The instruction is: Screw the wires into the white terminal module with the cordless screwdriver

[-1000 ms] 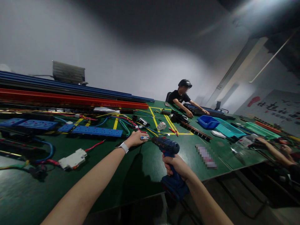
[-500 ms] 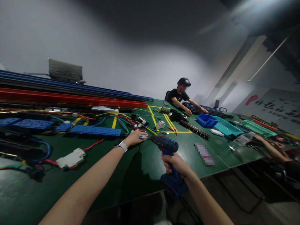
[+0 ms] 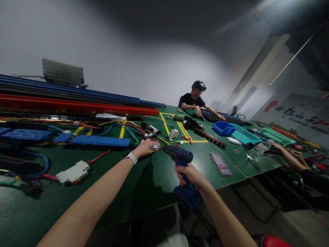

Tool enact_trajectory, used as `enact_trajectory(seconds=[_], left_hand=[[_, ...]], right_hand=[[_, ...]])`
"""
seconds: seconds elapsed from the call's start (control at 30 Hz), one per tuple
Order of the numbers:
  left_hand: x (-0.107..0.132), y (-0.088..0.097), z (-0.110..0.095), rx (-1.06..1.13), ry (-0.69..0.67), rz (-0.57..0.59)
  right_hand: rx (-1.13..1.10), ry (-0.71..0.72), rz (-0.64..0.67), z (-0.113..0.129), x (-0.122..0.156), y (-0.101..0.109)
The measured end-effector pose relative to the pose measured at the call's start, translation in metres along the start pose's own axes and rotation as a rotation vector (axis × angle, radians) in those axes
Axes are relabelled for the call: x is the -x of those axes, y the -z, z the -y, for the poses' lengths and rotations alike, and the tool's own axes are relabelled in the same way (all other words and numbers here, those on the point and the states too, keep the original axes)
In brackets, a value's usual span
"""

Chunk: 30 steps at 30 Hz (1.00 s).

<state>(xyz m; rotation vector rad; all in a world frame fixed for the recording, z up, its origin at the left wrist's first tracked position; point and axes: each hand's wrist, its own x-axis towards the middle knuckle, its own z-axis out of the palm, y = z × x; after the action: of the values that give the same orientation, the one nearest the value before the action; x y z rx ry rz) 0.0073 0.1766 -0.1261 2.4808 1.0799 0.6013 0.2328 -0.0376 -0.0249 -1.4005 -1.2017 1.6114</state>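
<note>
My right hand (image 3: 192, 175) is wrapped round the handle of a blue cordless drill (image 3: 182, 155), whose dark chuck points left. Just beyond the bit, my left hand (image 3: 143, 149) is closed on a small white-and-blue electrical part (image 3: 154, 146). The bit's tip lies close to that part; whether they touch I cannot tell. Coloured wires (image 3: 133, 132) run over the table behind my left fingers. A black-and-white block (image 3: 153, 129) and a white socket-like module (image 3: 173, 133) rest just past my hands.
Blue socket strips (image 3: 100, 141) and a white breaker (image 3: 73, 172) with a red wire lie on the green table (image 3: 115, 199) at left. Long orange rails (image 3: 77, 104) stretch behind. Blue (image 3: 222, 128) and teal bins (image 3: 245, 134) stand right. A co-worker (image 3: 194, 101) sits opposite; another person's arms (image 3: 290, 157) reach in.
The view has shifted slightly, so most things sit a little further left and higher. Both my hands keep their holds. The co-worker opposite has drawn one hand back toward the body.
</note>
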Motion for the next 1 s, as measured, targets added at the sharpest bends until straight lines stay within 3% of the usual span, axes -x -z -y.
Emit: enact_trajectory(seconds=[1.0], left_hand=[[0.0007, 0.0007, 0.0005, 0.01, -0.004, 0.008]], right_hand=[[-0.006, -0.037, 0.012, 0.006, 0.0029, -0.0032]])
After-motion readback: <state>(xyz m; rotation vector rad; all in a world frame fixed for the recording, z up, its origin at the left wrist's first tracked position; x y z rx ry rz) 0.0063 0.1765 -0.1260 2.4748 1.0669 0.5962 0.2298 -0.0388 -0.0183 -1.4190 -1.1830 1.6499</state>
